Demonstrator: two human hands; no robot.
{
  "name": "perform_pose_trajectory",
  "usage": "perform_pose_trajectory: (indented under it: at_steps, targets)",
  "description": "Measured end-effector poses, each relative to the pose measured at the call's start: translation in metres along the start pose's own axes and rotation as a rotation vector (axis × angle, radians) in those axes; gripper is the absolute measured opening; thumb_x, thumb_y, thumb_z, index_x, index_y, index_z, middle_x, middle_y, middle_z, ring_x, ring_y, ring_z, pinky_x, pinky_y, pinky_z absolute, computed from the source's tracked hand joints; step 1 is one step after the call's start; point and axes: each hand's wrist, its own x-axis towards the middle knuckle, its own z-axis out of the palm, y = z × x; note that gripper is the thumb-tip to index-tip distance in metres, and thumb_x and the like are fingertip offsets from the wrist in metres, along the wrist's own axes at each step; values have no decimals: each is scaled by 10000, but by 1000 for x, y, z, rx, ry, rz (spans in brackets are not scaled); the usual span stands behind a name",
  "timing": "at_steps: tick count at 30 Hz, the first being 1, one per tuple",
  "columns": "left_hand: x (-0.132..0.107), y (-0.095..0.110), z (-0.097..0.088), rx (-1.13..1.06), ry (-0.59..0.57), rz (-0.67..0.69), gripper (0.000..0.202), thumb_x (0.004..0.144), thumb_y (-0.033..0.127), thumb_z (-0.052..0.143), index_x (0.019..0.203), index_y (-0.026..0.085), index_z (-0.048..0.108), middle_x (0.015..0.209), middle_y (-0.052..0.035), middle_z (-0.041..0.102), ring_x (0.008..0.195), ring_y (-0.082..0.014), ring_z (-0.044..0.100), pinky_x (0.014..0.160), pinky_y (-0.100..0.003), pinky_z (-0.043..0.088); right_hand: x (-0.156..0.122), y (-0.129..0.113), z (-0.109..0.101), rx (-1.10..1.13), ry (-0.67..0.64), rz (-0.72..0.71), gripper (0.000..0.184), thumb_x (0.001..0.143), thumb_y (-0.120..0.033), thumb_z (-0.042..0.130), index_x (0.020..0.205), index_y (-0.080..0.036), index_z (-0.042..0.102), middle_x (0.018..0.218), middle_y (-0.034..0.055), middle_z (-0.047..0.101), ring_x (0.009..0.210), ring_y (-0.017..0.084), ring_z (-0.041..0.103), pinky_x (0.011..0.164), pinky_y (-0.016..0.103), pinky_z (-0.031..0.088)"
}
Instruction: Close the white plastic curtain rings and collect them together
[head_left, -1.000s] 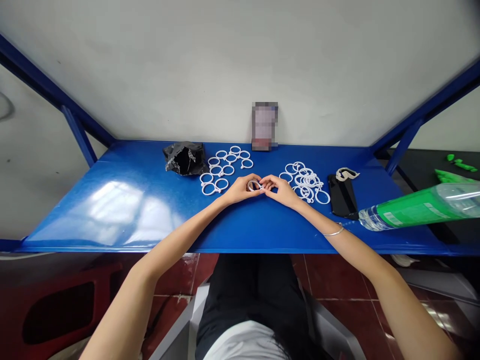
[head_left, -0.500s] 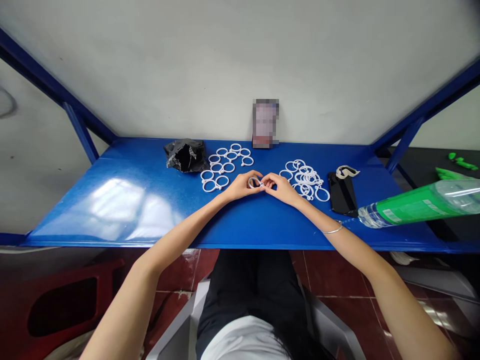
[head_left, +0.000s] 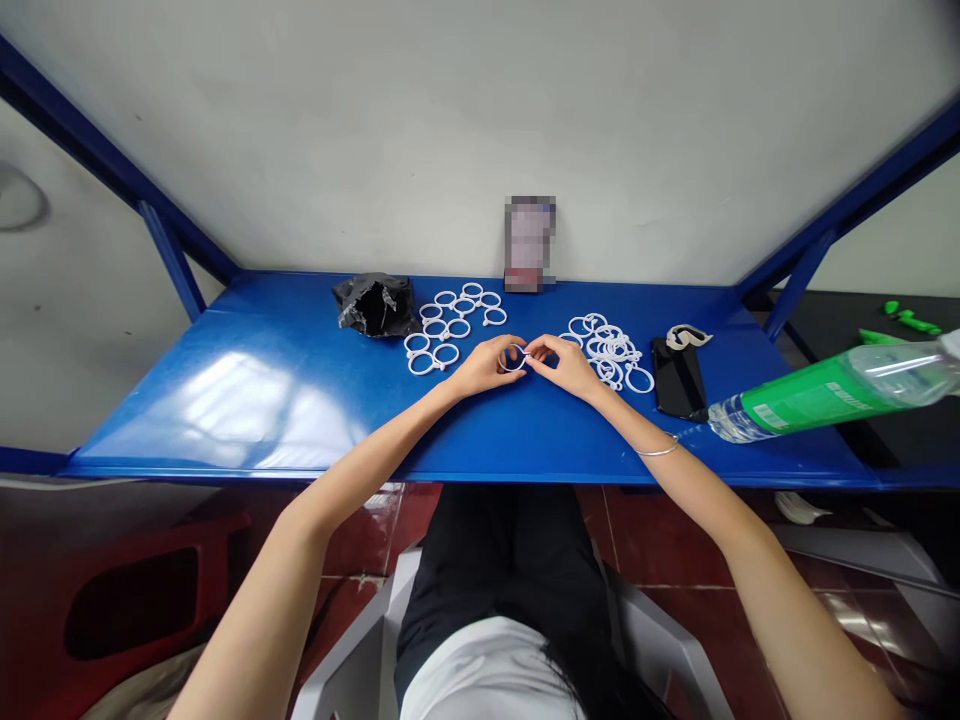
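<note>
Over the middle of the blue table [head_left: 480, 440], my left hand [head_left: 480, 368] is closed on a white curtain ring [head_left: 513, 371], gripping its left side. My right hand [head_left: 568, 367] pinches the ring's right end, where a small eyelet seems to be; the fingertips partly hide it. Left of my hands, several white curtain rings [head_left: 446, 346] lie spread out, mostly side by side. A heap of overlapping white rings [head_left: 613, 347] lies just beyond my right hand.
A crumpled black plastic bag [head_left: 375, 305] sits at the back left. A blurred upright panel [head_left: 529, 240] leans on the wall. To the right are a black phone [head_left: 679, 385], a cream-coloured strap-like item [head_left: 686, 337] and a bottle with a green label [head_left: 814, 393].
The ring between my hands has turned so its round opening shows more plainly. My right fingers have shifted slightly at its end. The camera view has moved a little.
</note>
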Motion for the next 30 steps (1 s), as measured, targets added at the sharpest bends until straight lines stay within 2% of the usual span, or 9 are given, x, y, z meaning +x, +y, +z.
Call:
perform_pose_trajectory:
  at_steps: [4,9,14,18,30]
  targets:
    - [-4,4,4,178,31,30,380,904,355,565,1230,160,543,1109,-103,641,835,-170,649,685,-259,516,-1,-7,-1,-72,17,-25,140,888,-352,593,892,-224,648,879,52,709,751,198,656,741,362,569]
    - [-5,5,3,288,35,6,413,911,361,564,1274,176,501,1129,-90,656,891,-185,670,709,-263,513,-3,-13,1,-97,41,-54,145,895,-350,584,895,-225,656,880,57,710,773,213,655,754,381,563]
    - [-6,5,3,315,62,9,376,908,373,584,1215,176,495,1090,-80,675,901,-188,674,695,-254,499,-3,-11,1,-107,61,-76,152,897,-350,584,872,-218,654,859,56,707,766,211,661,737,372,560]
    - [-6,4,4,326,63,34,348,918,388,569,1186,176,506,1138,-87,659,910,-187,670,683,-252,489,-3,-8,1,-136,64,-103,162,906,-350,577,863,-214,652,856,58,702,763,209,659,732,366,554]
    - [-4,1,3,334,66,34,390,917,442,556,1215,189,551,1142,-81,656,913,-179,660,713,-256,496,-3,-3,2,-198,63,-145,186,923,-348,540,857,-217,654,862,68,698,778,219,658,735,370,547]
